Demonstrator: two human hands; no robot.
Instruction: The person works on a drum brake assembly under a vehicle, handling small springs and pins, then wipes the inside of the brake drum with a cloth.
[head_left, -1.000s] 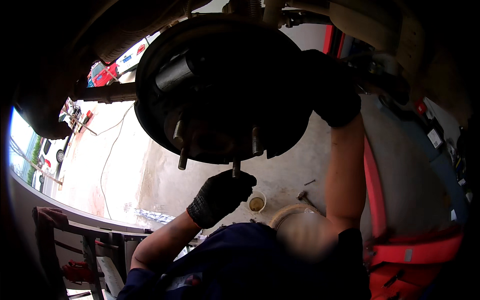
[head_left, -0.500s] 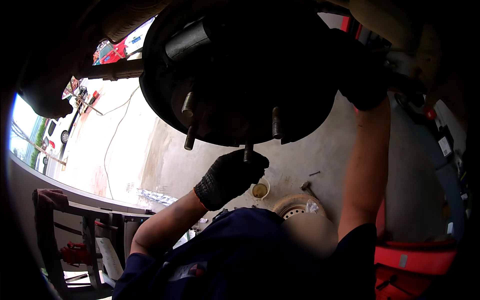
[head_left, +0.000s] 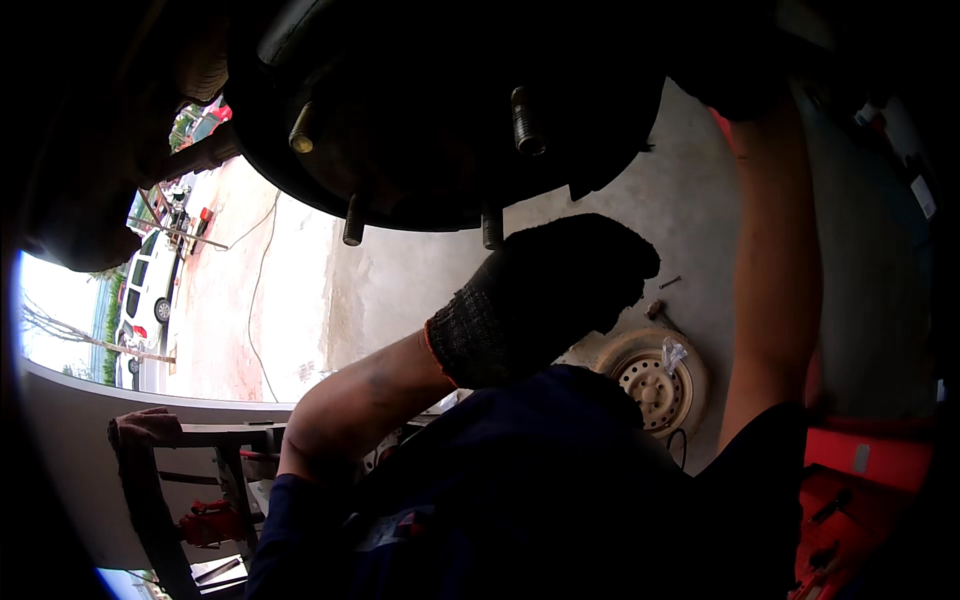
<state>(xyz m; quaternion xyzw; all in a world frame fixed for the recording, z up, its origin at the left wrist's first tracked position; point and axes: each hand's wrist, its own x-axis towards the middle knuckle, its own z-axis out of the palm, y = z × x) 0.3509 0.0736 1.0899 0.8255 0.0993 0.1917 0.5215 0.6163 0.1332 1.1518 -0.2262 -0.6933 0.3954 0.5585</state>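
Overhead hangs a dark round wheel hub and brake assembly (head_left: 410, 150) with several threaded wheel studs (head_left: 528, 120) pointing down and toward me. My left hand (head_left: 560, 290), in a dark knit glove, is just below the hub's lower edge, beside the lowest stud (head_left: 492, 228). Its fingers look curled together; shadow hides whatever they may hold. My right hand (head_left: 740, 85), also gloved, is raised at the right side of the hub. It is almost lost in darkness, so its fingers cannot be made out.
A tyre on a pale steel rim (head_left: 655, 390) lies on the floor, with a clear plastic bag (head_left: 673, 353) on it. Near it are a hammer (head_left: 660, 312) and a bolt (head_left: 670, 283). A metal frame (head_left: 160, 490) stands left, a red cabinet (head_left: 865, 480) right. Outside are parked cars (head_left: 145, 290).
My left hand has moved right, away from the lowest stud. The view has shifted, so the hub sits higher and the tyre shows more fully. My right hand stays raised by the hub.
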